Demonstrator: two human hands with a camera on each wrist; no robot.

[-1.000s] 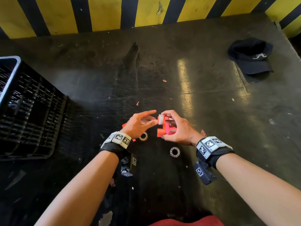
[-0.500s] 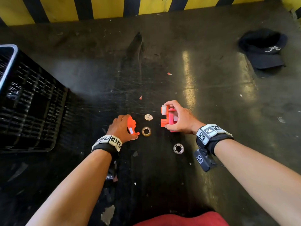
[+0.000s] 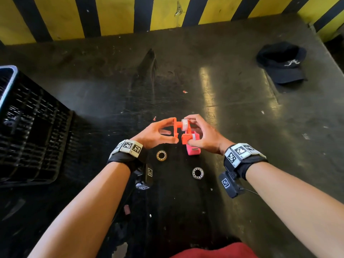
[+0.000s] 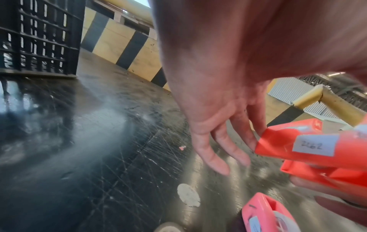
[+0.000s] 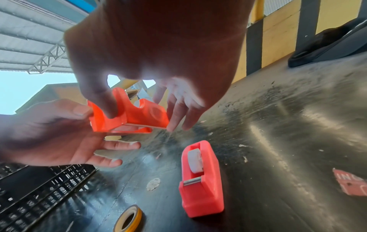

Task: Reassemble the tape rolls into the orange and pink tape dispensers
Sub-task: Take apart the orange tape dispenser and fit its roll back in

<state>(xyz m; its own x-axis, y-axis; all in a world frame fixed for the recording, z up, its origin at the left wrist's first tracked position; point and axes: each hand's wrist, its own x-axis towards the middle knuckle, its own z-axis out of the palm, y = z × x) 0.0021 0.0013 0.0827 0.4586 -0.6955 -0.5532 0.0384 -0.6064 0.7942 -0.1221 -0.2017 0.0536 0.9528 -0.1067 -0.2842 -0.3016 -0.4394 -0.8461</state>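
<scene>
Orange tape dispenser (image 3: 183,134) is held up off the counter (image 3: 232,112) at mid-frame in the head view, between both hands. Left hand (image 3: 158,134) — grip pinching the dispenser's left side, thumb under, forefinger over the top; the other fingers (image 4: 216,155) are seen spread and straight in the left wrist view. Right hand (image 3: 202,135) — grip curled round the dispenser's right side, thumb pressed on the orange body in the right wrist view, fingers down the far side. A white tape roll (image 3: 185,124) is seen at the dispenser's top, just under the right fingertips; whether it is fully seated cannot be told. A white label with handwriting is stuck on the orange body in the left wrist view.

Pink tape dispenser (image 5: 200,180) is set on the counter just below the hands, lower centre of the right wrist view, with a white roll (image 5: 195,161) in its slot and the metal cutter toward the camera.

Two loose tape rolls lie on the counter near the wrists: one yellowish (image 3: 161,155), lower left of the pink dispenser; one with a pale rim (image 3: 197,172), lower right of it, well apart from each other.

A black crate (image 3: 31,127) is at the left edge, a dark cap (image 3: 283,64) at upper right, and a yellow-and-black striped wall (image 3: 115,15) along the top.
</scene>
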